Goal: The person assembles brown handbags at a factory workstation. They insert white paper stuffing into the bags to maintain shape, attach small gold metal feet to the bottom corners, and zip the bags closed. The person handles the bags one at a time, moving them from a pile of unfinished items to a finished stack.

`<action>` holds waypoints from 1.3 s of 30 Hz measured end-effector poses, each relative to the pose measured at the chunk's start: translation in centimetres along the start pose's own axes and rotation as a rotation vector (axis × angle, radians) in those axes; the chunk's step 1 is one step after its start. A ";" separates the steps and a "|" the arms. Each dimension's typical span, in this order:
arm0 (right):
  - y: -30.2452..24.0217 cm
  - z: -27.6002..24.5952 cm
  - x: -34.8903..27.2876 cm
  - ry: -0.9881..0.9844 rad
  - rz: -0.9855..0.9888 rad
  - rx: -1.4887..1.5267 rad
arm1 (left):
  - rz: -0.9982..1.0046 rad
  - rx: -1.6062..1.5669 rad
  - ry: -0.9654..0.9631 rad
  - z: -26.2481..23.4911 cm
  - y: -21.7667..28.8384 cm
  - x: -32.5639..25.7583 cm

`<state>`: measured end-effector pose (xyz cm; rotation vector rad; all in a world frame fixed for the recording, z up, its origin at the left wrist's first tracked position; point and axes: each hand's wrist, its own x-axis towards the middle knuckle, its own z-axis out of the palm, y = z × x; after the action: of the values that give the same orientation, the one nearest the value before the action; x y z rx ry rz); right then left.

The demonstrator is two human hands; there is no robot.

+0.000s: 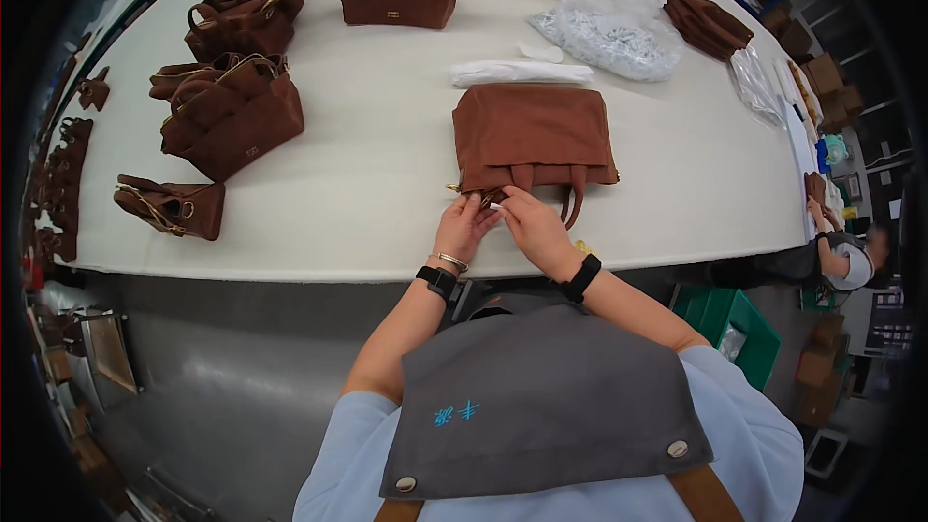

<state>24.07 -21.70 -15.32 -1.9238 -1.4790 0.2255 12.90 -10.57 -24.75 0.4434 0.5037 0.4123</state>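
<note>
A brown handbag (532,130) lies on its side on the white table, its handles pointing toward me. Both my hands are at the near left corner of its opening, where gold-coloured metal shows. The fingers of my left hand (462,232) are closed in a pinch on the edge there. My right hand (537,232) pinches beside it, with a small white piece (496,206) at its fingertips. What exactly lies between the fingertips is partly hidden. One handle (577,198) curves down just right of my right hand.
More brown handbags (237,126) stand along the left and the far side of the table (377,174). Beyond my bag lie a white wrapped roll (520,72) and clear plastic bags (614,34). A green crate (739,329) is below the right edge; another person (851,256) works at far right.
</note>
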 end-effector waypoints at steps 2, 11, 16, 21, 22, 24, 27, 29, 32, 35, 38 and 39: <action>0.1 -0.1 0.0 -0.018 0.016 0.018 | 0.044 0.084 0.010 0.3 -0.3 -0.1; 0.6 -0.2 0.2 -0.068 0.143 -0.091 | 0.036 0.332 0.154 1.7 0.1 0.2; 1.5 -0.4 0.5 -0.133 0.162 -0.174 | 0.014 0.392 0.152 1.7 0.4 -0.1; 1.0 -1.0 1.3 -0.201 0.255 -0.182 | 0.000 0.424 0.119 1.0 0.3 0.0; 0.9 -1.1 1.5 -0.219 0.256 -0.199 | -0.001 0.433 0.115 0.8 0.2 0.1; 1.2 -0.9 1.7 -0.244 0.249 -0.237 | -0.003 0.452 0.106 0.5 0.1 0.3; 1.3 -0.8 1.8 -0.246 0.248 -0.241 | 0.003 0.445 0.088 0.3 -0.1 0.4; 1.2 -0.9 1.9 -0.227 0.260 -0.185 | 0.007 0.448 0.054 0.1 0.0 0.5; 0.3 -1.7 2.4 -0.237 0.356 -0.015 | -0.001 0.445 0.026 0.0 0.1 0.5; -0.5 -2.6 3.0 -0.311 0.494 0.132 | -0.010 0.449 -0.007 -0.4 0.2 0.5; -0.3 -2.7 3.1 -0.322 0.514 0.166 | -0.013 0.437 -0.023 -0.6 0.1 0.6; -0.5 -2.9 3.3 -0.329 0.547 0.203 | -0.013 0.430 -0.024 -0.6 0.1 0.6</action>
<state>26.23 -19.87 -11.99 -2.1518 -1.0324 0.9391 13.01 -10.00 -25.42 0.8578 0.5725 0.2836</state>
